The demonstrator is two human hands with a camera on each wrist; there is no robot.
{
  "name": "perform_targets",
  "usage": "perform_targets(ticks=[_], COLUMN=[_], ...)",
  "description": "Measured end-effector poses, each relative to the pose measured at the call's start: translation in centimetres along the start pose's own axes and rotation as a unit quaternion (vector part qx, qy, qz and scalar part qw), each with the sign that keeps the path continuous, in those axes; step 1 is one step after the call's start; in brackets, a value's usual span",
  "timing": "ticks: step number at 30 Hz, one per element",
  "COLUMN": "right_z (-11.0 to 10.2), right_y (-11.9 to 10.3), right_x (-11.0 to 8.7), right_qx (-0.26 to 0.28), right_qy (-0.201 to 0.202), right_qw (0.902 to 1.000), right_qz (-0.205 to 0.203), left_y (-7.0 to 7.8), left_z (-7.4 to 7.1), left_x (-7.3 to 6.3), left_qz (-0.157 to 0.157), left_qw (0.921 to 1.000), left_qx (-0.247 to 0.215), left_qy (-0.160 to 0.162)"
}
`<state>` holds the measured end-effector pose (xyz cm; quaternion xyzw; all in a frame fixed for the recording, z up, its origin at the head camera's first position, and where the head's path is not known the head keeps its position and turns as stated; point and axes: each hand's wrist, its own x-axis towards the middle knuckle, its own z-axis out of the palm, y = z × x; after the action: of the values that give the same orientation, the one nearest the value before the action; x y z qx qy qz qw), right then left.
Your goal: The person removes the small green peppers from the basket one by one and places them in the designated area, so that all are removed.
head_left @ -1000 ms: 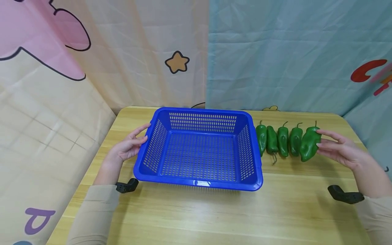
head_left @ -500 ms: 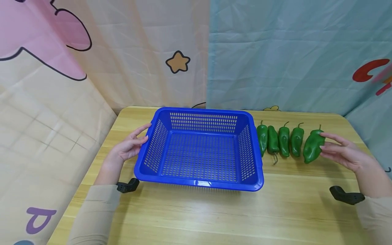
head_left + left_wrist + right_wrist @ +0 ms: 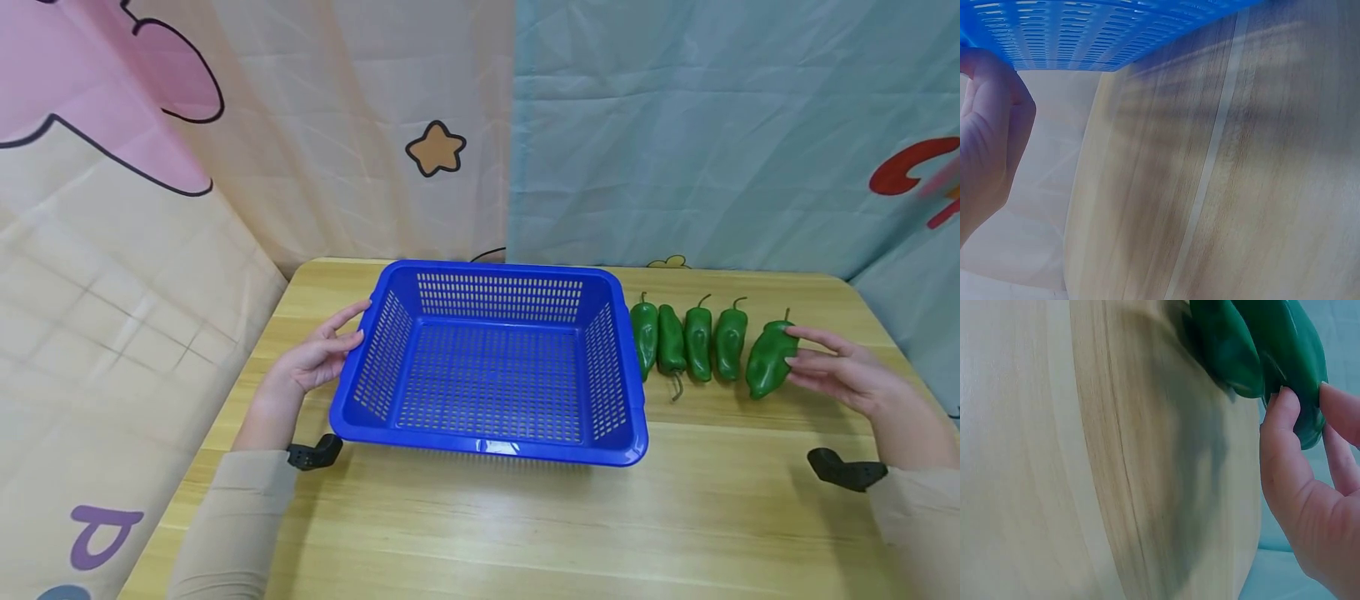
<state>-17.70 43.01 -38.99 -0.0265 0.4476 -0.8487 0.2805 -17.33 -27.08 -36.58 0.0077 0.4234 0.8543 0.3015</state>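
My left hand point(image 3: 318, 358) holds the left rim of a blue plastic basket point(image 3: 487, 450), thumb and index finger at its edge. In the left wrist view the basket's slotted wall point(image 3: 1085, 37) hides most of the fingertips. My right hand point(image 3: 840, 371) pinches a large green pepper point(image 3: 768, 362) from its right side. The right wrist view shows the thumb point(image 3: 1285, 409) on one side of that pepper and other fingers across from it. To its left, green peppers stand in a row, among them a slim one point(image 3: 730, 342) nearest to it.
A green pepper point(image 3: 671, 342) in the row has its stem pointing toward me, unlike its neighbours. The leftmost pepper point(image 3: 645, 333) is partly behind the basket's right rim. A wooden table point(image 3: 510, 533) lies under everything, with printed curtains point(image 3: 637, 150) close behind it.
My right hand has moved the large pepper a little to the right, widening the gap to the row. The left hand and the basket stay in place.
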Motion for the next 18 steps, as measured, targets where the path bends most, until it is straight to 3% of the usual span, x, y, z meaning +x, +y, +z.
perform_targets(ticks=[10, 18], right_z=[-1.1, -1.5], right_y=[0.5, 0.6], right_x=[0.7, 1.2], right_qx=[-0.077, -0.095], right_qy=[0.090, 0.107], right_qw=[0.9929, 0.9896], right_qz=[0.006, 0.014], left_y=[0.0, 0.0], left_z=[0.0, 0.0], left_x=[-0.1, -0.3], left_qz=[0.002, 0.003], left_qw=[1.0000, 1.0000], left_qx=[0.003, 0.004], left_qy=[0.000, 0.000])
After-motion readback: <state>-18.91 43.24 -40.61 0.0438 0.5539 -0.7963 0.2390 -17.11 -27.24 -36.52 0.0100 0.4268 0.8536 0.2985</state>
